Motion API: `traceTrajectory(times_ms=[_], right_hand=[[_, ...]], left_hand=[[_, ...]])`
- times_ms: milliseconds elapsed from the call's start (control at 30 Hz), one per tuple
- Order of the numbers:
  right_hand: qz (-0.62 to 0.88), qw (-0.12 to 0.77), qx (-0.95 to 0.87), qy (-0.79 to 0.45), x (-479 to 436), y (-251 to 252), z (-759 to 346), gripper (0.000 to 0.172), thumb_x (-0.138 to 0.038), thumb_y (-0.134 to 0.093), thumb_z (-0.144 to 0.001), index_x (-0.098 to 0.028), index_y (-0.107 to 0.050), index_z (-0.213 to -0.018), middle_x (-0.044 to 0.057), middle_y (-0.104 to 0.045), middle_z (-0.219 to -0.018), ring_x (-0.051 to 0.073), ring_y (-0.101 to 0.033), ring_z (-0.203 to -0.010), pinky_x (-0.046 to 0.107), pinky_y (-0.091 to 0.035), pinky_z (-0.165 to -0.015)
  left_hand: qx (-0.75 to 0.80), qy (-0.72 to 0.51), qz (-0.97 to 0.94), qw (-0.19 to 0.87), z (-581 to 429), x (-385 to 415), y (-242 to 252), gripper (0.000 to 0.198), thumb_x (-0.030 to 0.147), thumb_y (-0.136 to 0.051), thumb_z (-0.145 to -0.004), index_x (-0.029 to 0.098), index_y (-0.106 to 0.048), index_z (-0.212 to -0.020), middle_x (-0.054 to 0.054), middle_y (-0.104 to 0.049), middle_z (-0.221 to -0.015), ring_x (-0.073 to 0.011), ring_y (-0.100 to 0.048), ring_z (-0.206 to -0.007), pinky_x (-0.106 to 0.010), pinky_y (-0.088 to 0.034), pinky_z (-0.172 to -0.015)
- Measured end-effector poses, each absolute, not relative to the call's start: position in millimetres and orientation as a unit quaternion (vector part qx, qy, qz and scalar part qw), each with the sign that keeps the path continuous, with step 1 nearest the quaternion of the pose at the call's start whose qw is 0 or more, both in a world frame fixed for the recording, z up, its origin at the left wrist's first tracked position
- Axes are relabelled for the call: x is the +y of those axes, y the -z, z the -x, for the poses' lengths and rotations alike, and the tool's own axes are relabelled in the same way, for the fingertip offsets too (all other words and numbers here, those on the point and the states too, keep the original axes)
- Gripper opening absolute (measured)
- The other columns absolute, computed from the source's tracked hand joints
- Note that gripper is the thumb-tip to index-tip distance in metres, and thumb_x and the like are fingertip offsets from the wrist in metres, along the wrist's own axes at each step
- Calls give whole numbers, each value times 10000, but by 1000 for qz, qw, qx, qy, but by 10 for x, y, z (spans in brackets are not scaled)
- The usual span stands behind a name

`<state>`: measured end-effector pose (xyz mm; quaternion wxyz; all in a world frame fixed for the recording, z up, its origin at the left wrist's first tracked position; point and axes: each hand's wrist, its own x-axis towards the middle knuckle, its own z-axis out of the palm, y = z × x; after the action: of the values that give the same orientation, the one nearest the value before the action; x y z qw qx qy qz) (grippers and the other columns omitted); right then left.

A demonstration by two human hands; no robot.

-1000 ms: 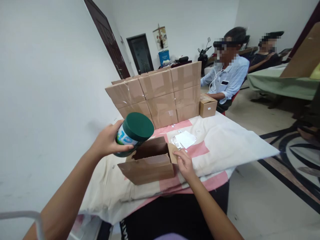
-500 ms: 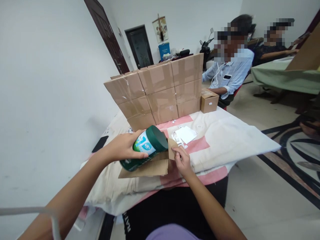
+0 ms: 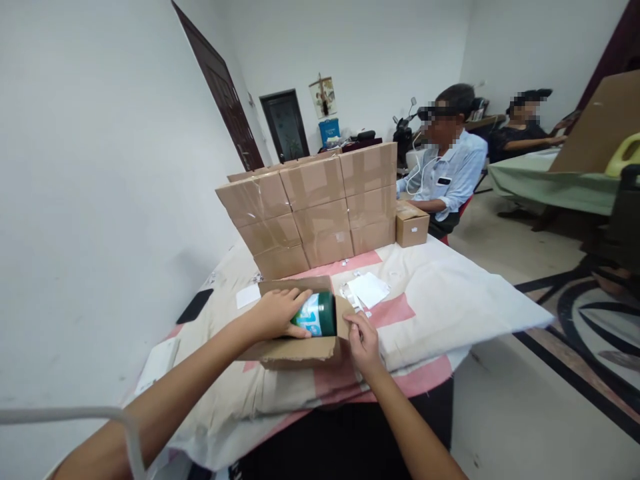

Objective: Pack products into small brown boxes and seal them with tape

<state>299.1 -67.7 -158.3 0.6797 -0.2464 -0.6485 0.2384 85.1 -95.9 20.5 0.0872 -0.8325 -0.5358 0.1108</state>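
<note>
A green canister point(image 3: 327, 315) with a blue-and-white label lies on its side within the opening of a cardboard box point(image 3: 300, 351). My left hand point(image 3: 281, 312) is wrapped over the canister from above, thumb on the near side and fingers on the far side. At the box's right end, my right hand point(image 3: 364, 340) pinches a raised cardboard flap between thumb and fingers. The box's flaps stand folded outward, and its inside under the canister is hidden.
Behind the box stands a wall of taped cardboard boxes point(image 3: 320, 217), with a small carton point(image 3: 411, 225) at its right end. White papers point(image 3: 369, 289) lie to the right, a black phone-like slab point(image 3: 195, 306) to the left. A co-worker point(image 3: 445, 160) sits beyond the table.
The canister has gone down from a tilt above the box into its opening, my left hand still on it. My right hand keeps its pinch on the flap. The camera view has tipped up slightly.
</note>
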Motion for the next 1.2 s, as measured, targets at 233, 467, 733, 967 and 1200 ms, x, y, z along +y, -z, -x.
traceTrajectory(times_ms=[233,467,733,967,1200], right_hand=[[249,678,-648,-243,-687,1582,-2942,270,-248,-440,-1021,-204,-701,-1077,70,-667,-880,207,-649,-810,332,-543,-697],[261,673,-647,-245,-682,1634,-2948,260,-255,-449,-1024,-215,-700,-1078,73,-681,-911,214,-653,-856,349,-550,-747],[271,674,-639,-254,-662,1623,-2922,264,-275,-455,-1032,-214,-710,-1065,83,-705,-935,223,-679,-883,348,-556,-744],[284,690,-618,-250,-670,1614,-2943,256,-323,-475,-1034,-223,-709,-1004,69,-702,-898,220,-675,-847,348,-559,-742],[177,607,-721,-284,-760,1401,-2949,613,-664,-334,-1020,-265,-586,-1412,127,-630,-1362,323,-490,-1372,535,-417,-1138]], left_hand=[[-507,-114,852,63,-783,-991,62,417,375,-518,-1011,304,-578,-1417,-101,-645,-1260,-279,-675,-1061,-368,-485,-870],[-556,-62,829,8,-237,-1010,-10,268,362,-524,-973,223,-741,-900,-68,-745,-927,-248,-679,-873,-354,-453,-777],[-514,-31,857,-5,24,-1183,75,439,476,-437,-1023,235,-703,-772,-64,-668,-781,-230,-590,-856,-360,-419,-833],[-523,198,828,38,139,-1285,295,432,454,-341,-1034,206,-639,-843,-75,-667,-858,-217,-584,-808,-367,-448,-794],[-586,514,626,-36,146,-1375,728,510,594,-336,-1003,190,-648,-1011,-97,-755,-909,-241,-697,-916,-371,-557,-837]])
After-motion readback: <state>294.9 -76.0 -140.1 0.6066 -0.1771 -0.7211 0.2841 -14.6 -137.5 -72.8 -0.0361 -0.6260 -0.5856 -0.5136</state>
